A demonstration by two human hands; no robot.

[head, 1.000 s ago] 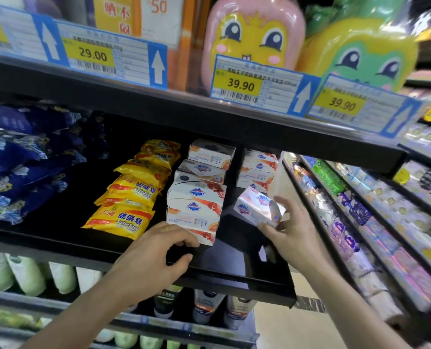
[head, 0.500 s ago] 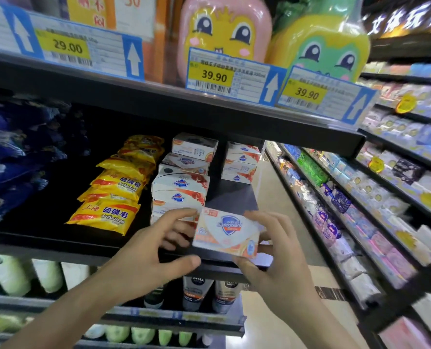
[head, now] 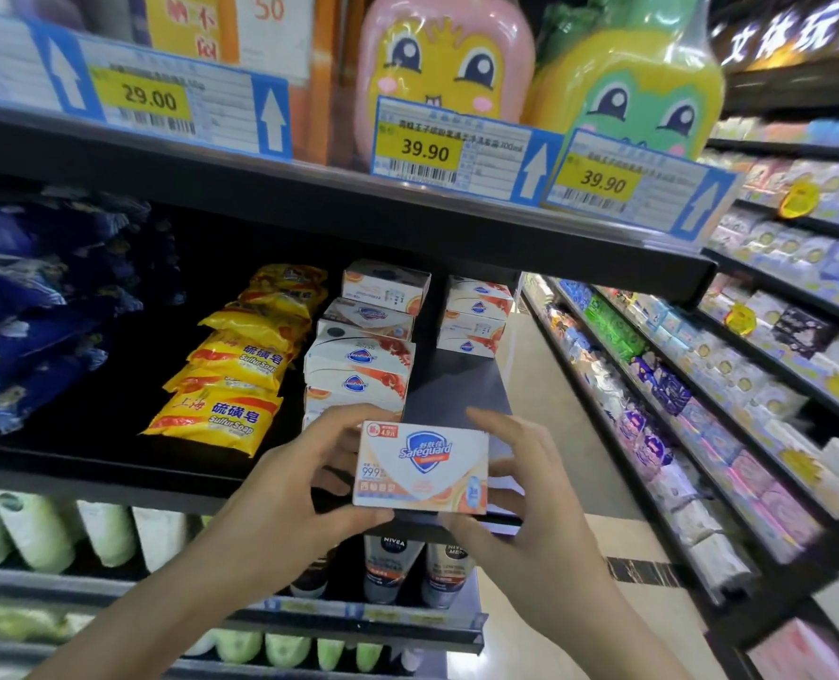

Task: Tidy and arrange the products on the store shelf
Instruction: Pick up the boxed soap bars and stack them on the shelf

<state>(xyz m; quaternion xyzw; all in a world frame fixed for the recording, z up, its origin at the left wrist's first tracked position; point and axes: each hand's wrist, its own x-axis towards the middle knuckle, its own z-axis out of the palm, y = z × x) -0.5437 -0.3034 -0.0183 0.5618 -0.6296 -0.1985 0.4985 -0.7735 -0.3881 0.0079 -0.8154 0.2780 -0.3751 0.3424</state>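
Note:
A white and orange Safeguard soap box [head: 422,466] is held upright at the front edge of the black middle shelf [head: 113,476], label facing me. My left hand [head: 292,498] grips its left side, thumb underneath. My right hand [head: 530,503] grips its right side. Just behind it stands a stack of the same soap boxes [head: 358,358]. A second, shorter stack of soap boxes [head: 476,316] sits farther back on the right, with bare shelf in front of it.
Yellow sulfur soap packs [head: 240,370] lie in a row left of the stacks, and blue bags [head: 30,306] fill the far left. Cartoon bottles [head: 444,66] and price tags [head: 461,149] line the shelf above. Tubes [head: 393,566] stand below. An aisle shelf of products [head: 702,409] runs along the right.
My right hand brought the soap box from the right part of the shelf toward me, and my left hand joined it. The box is turned upright and straightened, label facing me.

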